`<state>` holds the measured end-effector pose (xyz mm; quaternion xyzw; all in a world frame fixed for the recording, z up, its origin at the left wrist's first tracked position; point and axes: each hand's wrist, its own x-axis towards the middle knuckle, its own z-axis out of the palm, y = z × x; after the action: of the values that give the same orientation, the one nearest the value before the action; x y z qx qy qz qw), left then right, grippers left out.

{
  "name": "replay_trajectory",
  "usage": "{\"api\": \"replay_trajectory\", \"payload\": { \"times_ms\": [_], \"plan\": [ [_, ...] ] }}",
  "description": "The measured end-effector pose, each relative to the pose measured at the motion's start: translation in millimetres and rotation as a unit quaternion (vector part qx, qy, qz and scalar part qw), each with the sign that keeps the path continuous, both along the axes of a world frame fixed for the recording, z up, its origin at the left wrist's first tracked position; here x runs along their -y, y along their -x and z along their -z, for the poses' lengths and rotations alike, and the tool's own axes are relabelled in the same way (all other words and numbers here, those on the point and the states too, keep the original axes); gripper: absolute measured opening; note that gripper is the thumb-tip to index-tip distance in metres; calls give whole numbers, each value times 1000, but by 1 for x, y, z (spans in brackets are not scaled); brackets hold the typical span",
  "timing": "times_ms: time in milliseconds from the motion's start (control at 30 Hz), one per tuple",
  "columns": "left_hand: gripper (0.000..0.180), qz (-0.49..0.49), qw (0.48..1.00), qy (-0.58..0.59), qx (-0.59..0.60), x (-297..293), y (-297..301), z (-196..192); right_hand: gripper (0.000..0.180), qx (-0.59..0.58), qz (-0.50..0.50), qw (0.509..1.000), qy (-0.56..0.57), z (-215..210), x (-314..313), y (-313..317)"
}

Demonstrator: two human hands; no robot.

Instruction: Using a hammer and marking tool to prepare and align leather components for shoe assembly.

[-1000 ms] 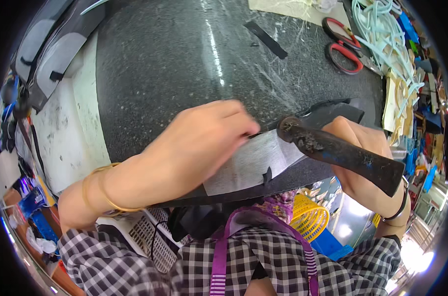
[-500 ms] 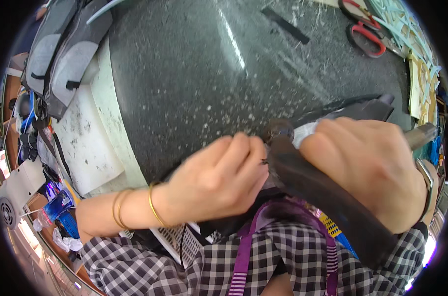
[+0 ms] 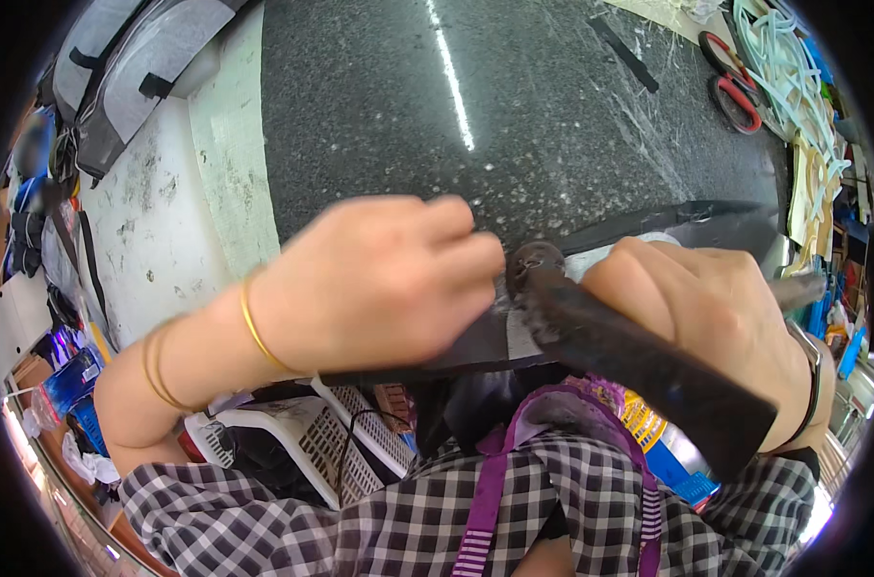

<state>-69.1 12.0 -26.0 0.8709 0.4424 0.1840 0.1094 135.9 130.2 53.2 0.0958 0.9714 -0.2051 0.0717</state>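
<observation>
My right hand (image 3: 687, 317) is wrapped round a hammer, at the right of the dark stone slab (image 3: 360, 115). The dark metal head of the hammer (image 3: 648, 375) slants toward me, its round face at the far left end, and its handle sticks out past my hand. Just left of that face is my left hand (image 3: 389, 279), slightly blurred, with its fingers curled closed; whatever they may hold is hidden. A dark sheet piece with a pale patch (image 3: 716, 226) lies on the slab beneath and beyond my right hand.
Red-handled scissors (image 3: 735, 91) lie at the far right beside a heap of pale blue strips (image 3: 788, 67). A short black strip (image 3: 624, 53) rests nearby. Grey padded pieces (image 3: 148, 67) are at the far left. Below the slab's near edge stands a white plastic basket (image 3: 302, 433).
My left hand has shifted left and slightly up, away from the hammer head. My right hand still grips the hammer. The whole view has shifted, showing more of the baskets near me.
</observation>
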Motion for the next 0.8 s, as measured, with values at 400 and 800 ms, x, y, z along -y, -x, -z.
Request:
{"api": "replay_trajectory", "payload": {
  "times_ms": [400,800],
  "plan": [
    [23,-195,976,-50,88,45,9,21,18,-8,-7,1000,-20,4,22,11],
    [26,-255,966,-45,26,67,-19,12,18,16,-30,995,97,12,0,35]
  ]
}}
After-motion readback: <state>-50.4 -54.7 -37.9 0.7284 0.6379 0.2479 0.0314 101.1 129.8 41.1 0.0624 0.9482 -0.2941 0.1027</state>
